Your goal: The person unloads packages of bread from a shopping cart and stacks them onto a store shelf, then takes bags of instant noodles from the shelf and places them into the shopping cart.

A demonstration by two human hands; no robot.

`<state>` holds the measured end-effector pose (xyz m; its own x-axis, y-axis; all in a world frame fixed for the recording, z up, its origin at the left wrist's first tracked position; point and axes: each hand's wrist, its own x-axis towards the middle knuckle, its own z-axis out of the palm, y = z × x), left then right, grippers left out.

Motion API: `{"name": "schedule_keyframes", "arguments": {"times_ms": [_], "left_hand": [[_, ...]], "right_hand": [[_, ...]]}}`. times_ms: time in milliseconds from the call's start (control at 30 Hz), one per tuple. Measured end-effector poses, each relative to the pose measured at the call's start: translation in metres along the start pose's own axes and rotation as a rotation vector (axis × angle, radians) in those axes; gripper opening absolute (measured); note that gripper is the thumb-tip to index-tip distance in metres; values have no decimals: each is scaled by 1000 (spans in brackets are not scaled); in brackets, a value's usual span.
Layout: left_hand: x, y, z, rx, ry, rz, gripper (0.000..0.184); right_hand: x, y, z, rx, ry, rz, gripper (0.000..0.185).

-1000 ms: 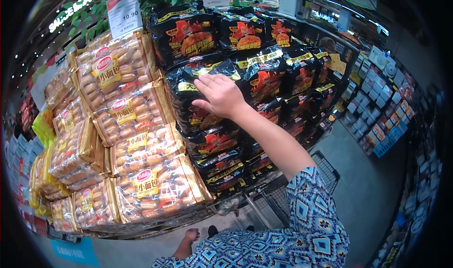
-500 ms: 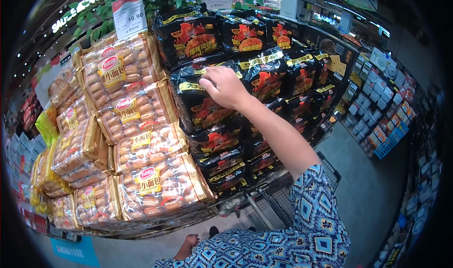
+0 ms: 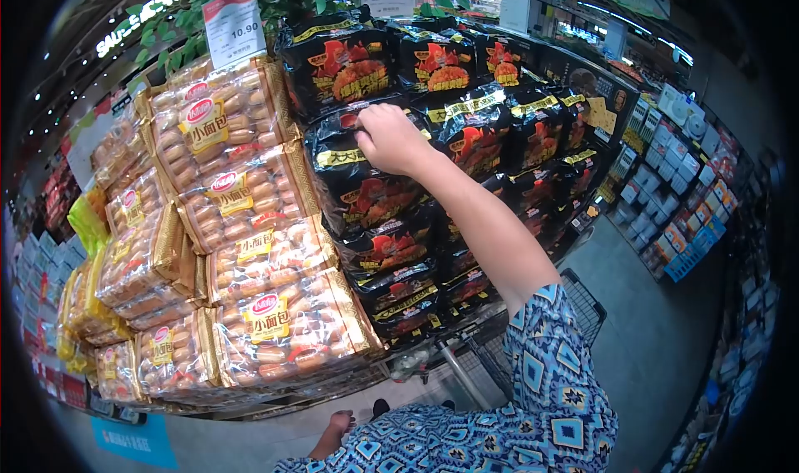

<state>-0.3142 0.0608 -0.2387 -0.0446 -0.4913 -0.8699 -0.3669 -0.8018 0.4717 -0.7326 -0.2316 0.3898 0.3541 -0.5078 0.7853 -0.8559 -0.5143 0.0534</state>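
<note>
My right hand [image 3: 389, 138] rests on the upper part of a black noodle package [image 3: 370, 194] in the stack, its fingers curled against the wrapper; the fingertips are partly hidden, so a firm grip cannot be made out. Another black package [image 3: 339, 65] with a red and yellow print lies just above it. Low in the view, my left hand [image 3: 341, 421] hangs beside my body, small and dim, away from the goods. To the left of the black stack are clear bags of small bread rolls [image 3: 241, 194] with gold edges.
Two price signs [image 3: 233, 27] stand over the stacks, near green leaves [image 3: 171, 36]. A shopping cart [image 3: 583, 306] is at the lower right of the black stack. Beyond the aisle floor [image 3: 641, 331] are shelves with boxed goods [image 3: 674, 181]. A blue floor sign [image 3: 133, 441] is at the lower left.
My right hand has gone from lying flat with stretched fingers to curled fingers on the same package. The stacks have shifted slightly right in view.
</note>
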Motion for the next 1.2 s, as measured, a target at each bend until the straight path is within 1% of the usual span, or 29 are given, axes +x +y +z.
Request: {"name": "schedule_keyframes", "arguments": {"times_ms": [33,200,267,300,367,400,467,500,567,600,667,700,733,800,867,900,933,967,1000,1033,1067,1133,1167,1200], "left_hand": [[1,0,1,1,9,-8,34],[2,-5,-2,25,4,-27,36],[1,-5,-4,82,2,-23,37],[1,-4,-3,82,2,-24,37],[3,-4,-3,9,4,-45,38],[4,-4,-3,10,4,-45,38],[5,-2,0,-9,8,-45,37],[5,-1,2,-11,7,-46,37],[5,1,5,-51,3,-18,36],[4,0,6,-52,4,-19,36],[1,4,4,-69,-11,-36,36],[0,4,2,-71,-8,-34,36],[-2,4,3,-43,7,-25,35],[-6,2,2,-12,20,-19,35],[-29,11,-2,241,-8,92,40],[-29,11,-1,243,-9,91,40],[-27,12,0,101,23,0,38],[-28,14,2,-41,56,-90,37],[-30,15,1,-38,56,-90,37],[-37,19,-1,201,16,16,36],[-42,24,-2,441,-23,124,35],[-36,23,-2,426,-26,148,34],[-31,20,-1,404,-32,171,34],[-25,20,2,405,-34,171,34]], "right_hand": [[-2,-3,0,48,29,54,14],[-3,-3,-4,-9,49,87,14],[-1,-3,-5,66,-52,230,23],[-1,-2,-3,67,-53,231,23],[-2,0,0,-154,41,99,37],[-2,1,1,-154,40,100,37],[1,-2,-4,-61,-258,300,47],[2,-2,-5,-61,-260,299,47],[3,-2,-10,77,-233,310,47],[4,0,-17,329,-250,382,40],[6,12,-22,540,-23,402,35],[9,22,-29,445,76,424,31],[9,33,-33,369,170,420,31],[4,53,-48,-121,166,277,31],[-11,71,-48,-331,192,308,34],[-20,76,-47,-403,132,357,40],[-30,82,-42,-404,130,356,40],[-39,88,-36,-385,108,423,42],[-46,95,-32,-365,87,492,44],[-47,97,-36,-256,-60,550,45],[-47,98,-37,-257,-55,553,45],[-52,94,-36,-273,-115,524,44],[-56,95,-28,-396,-7,445,42],[-57,97,-28,-398,-8,445,42]]}}
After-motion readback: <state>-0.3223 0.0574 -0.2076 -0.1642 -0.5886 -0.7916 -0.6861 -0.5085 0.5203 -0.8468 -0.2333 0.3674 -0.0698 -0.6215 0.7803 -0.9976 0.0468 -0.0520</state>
